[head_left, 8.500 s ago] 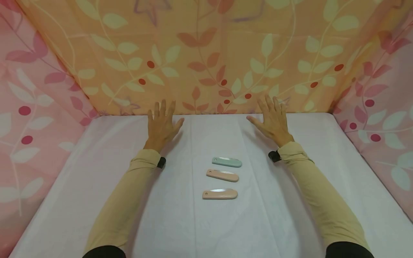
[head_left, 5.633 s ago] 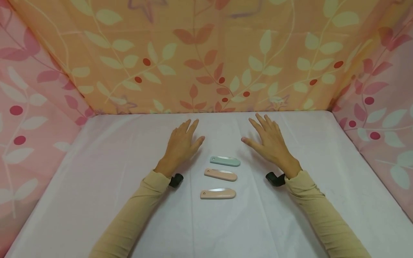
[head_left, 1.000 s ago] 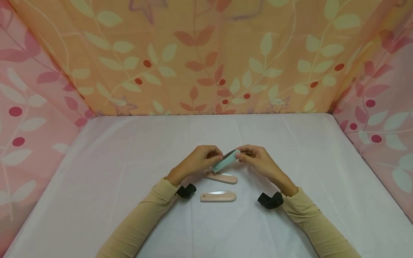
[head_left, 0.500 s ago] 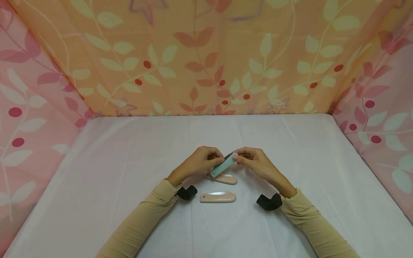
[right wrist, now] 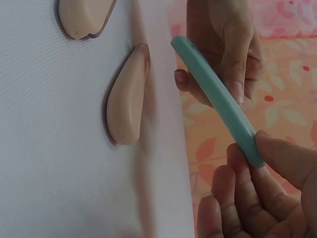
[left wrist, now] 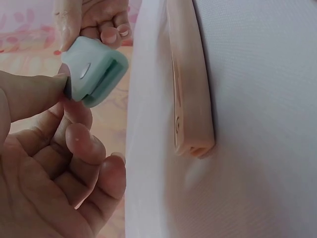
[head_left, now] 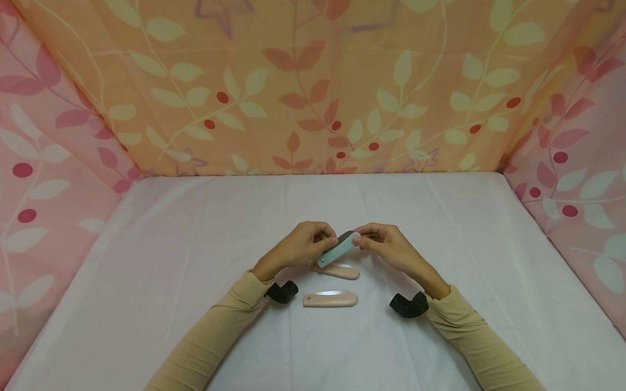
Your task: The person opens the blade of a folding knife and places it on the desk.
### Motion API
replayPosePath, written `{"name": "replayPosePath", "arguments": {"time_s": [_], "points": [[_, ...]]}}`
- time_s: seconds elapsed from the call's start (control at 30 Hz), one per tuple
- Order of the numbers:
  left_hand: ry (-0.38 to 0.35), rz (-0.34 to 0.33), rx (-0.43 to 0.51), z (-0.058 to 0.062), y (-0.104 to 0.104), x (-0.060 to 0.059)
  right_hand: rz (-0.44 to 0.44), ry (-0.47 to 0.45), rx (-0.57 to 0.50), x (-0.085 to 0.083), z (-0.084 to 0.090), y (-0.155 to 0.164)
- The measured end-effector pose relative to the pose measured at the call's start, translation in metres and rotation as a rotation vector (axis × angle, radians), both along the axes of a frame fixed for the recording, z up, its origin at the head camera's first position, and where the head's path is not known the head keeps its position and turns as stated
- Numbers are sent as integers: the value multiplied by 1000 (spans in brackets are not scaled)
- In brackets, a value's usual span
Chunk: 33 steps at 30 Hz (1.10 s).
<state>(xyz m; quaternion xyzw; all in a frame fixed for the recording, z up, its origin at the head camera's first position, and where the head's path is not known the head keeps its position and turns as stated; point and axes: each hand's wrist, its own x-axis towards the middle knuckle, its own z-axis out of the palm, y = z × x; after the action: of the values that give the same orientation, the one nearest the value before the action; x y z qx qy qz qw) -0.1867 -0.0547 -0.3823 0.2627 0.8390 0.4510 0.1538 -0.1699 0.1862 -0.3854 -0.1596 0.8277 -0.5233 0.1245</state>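
Just above the table, both hands hold a mint-green folding knife (head_left: 337, 251), tilted with its rounded end up to the right. My right hand (head_left: 388, 241) pinches that rounded handle end between thumb and fingers, plainly seen on the green handle (right wrist: 218, 94) in the right wrist view. With thumb and index finger, my left hand (head_left: 305, 243) pinches the blade, which shows dark along the handle's upper edge; its other fingers are loosely curled. A peach folding knife (head_left: 344, 271) lies below, partly covered by the green one. Nearer me lies another peach folding knife (head_left: 330, 300), blade folded in.
A white cloth (head_left: 235, 336) covers the table. Behind it hangs an orange leaf-patterned curtain (head_left: 195, 70), with pink patterned cloth (head_left: 54, 130) at the sides. Black camera mounts (head_left: 409, 305) sit on both wrists, close above the table.
Earlier the hands were spread apart and the green knife lay on the table. Since then both hands have picked it up. Over the last second it has lowered slightly and shifted left.
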Motion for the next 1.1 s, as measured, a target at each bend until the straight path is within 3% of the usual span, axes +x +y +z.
{"name": "replayPosePath", "arguments": {"time_s": [0.53, 0.73, 0.9, 1.1], "points": [[-54, -28, 50, 1, 1, 0, 1, 12, -42, 3, 4, -2], [-11, -43, 37, 2, -1, 2, 14, 15, -29, 4, 3, -4], [39, -15, 15, 3, -3, 1, 7, 19, -14, 4, 3, -4], [37, 3, 23, 3, -2, -1, 4, 24, 1, 1, 3, 0]]}}
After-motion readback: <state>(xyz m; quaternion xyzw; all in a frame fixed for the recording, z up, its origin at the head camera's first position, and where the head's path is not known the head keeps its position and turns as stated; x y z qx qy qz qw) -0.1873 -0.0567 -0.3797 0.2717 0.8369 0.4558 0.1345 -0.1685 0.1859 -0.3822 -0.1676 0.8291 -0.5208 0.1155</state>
